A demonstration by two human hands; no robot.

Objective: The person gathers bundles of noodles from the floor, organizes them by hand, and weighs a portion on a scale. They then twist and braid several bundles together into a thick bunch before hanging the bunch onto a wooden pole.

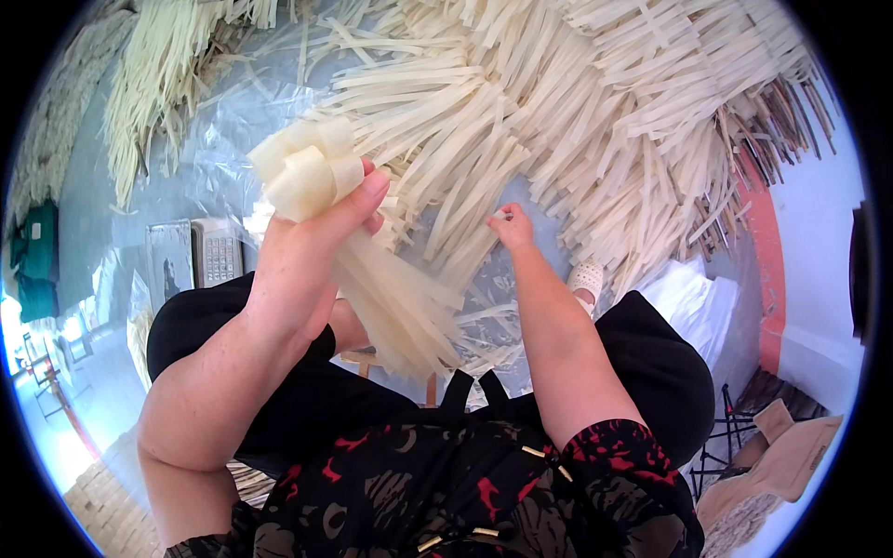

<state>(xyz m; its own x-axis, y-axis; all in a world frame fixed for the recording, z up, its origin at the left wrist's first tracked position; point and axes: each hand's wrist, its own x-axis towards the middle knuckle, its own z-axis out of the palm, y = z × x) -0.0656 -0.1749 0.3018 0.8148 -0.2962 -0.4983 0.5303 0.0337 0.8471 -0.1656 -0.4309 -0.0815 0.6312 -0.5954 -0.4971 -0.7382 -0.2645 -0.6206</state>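
Raised at the left of centre, my left hand (317,230) is closed around a bundle of pale flat strips (398,307). The bundle's folded, looped end (307,174) stands above my thumb, and its loose ends fan down to the right. My right hand (513,223) reaches lower towards the floor, with a small pale strip end pinched between thumb and fingers. Beside and beyond it lies a large spread of similar strips (474,132). The material of the strips cannot be told for certain.
Stacked strip bundles (663,91) with dark stick-like ends cover the floor ahead and right. Clear plastic sheeting (230,132) and a device with a keypad (220,254) lie at the left. A white plastic bag (691,300) is beside my right knee. A folding chair (774,453) stands at lower right.
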